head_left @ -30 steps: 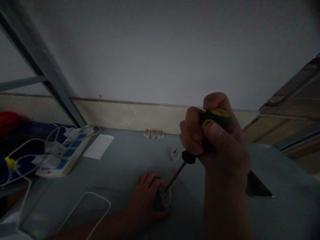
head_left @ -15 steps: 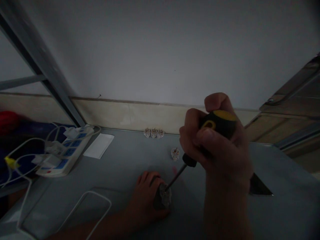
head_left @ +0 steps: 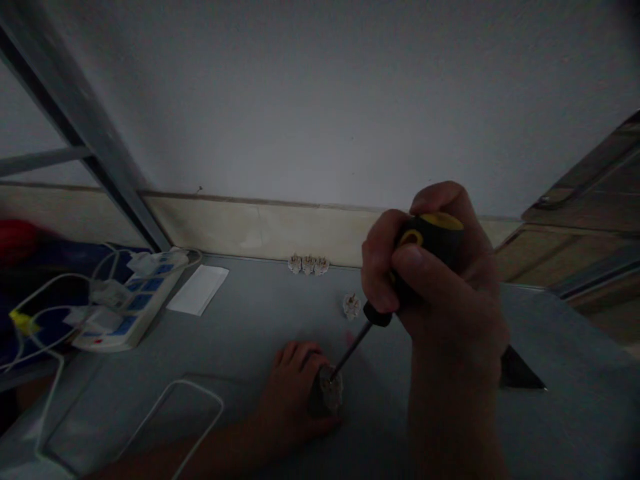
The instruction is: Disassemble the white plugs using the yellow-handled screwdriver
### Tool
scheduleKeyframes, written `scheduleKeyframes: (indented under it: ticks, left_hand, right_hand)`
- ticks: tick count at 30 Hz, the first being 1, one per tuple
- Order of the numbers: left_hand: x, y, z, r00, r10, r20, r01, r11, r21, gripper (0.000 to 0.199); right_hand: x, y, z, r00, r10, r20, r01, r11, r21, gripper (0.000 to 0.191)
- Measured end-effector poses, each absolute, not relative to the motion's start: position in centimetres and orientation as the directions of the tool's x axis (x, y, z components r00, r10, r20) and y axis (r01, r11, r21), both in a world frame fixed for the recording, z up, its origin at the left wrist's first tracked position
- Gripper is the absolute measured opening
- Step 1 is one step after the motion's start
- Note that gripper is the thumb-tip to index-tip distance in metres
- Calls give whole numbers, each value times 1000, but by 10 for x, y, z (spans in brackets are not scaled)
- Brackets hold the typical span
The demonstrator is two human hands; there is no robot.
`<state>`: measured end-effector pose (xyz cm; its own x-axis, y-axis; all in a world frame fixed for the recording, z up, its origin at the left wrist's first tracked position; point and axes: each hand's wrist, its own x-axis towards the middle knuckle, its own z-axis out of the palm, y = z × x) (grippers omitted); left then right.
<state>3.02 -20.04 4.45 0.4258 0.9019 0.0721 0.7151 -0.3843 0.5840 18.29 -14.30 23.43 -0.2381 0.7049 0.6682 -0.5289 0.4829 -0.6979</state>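
Observation:
My right hand [head_left: 435, 267] is wrapped round the black and yellow handle of a screwdriver [head_left: 354, 348], whose shaft slants down to the left. Its tip meets the clear face of a dark plug-like piece [head_left: 332, 390]. That piece is held against the table by my left hand [head_left: 295, 393], with the thumb below it and the fingers above. A small clear part with metal pins [head_left: 351, 305] lies just beyond, left of the screwdriver's collar. Three similar clear parts [head_left: 309, 265] stand side by side near the wall.
On the left, a white power strip [head_left: 140, 303] with blue sockets carries plugs and cables beside a white paper [head_left: 199, 291]. A white cable [head_left: 193, 383] loops near my left forearm. A dark pointed object [head_left: 520, 371] lies right of my right wrist.
My right hand has changed its angle slightly round the screwdriver handle, and the handle has turned and shifted a little left. My left hand and the piece stay in place.

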Motion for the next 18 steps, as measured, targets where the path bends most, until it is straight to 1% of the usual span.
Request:
scheduleKeyframes:
  ticks: [3,5,7,11,13,16,18]
  left_hand:
    - [30,-201,42,427,901,78,719,-391,574,69]
    - [30,-201,42,430,900,77,719,-393,573,68]
    - [30,-201,43,429,900,75,717,-389,578,67]
    - [31,-201,46,428,902,56,715,-376,590,65]
    - [31,-201,48,427,902,55,714,-374,592,64]
    - [31,-201,48,430,901,54,715,-377,588,64]
    - [30,-201,48,433,900,52,717,-379,585,64]
  right_hand:
    - [185,-143,239,-349,712,609,-526,389,-756,21]
    - [187,-143,243,-409,712,571,-498,351,-793,25]
    - [189,-144,245,-412,708,573,-495,354,-793,28]
    - [188,-148,243,-357,720,596,-488,400,-776,17]
    - [187,-150,240,-361,702,615,-514,400,-759,22]
    - [189,-150,240,-390,685,615,-569,346,-746,27]
    - [192,-147,242,-413,722,555,-536,300,-789,27]
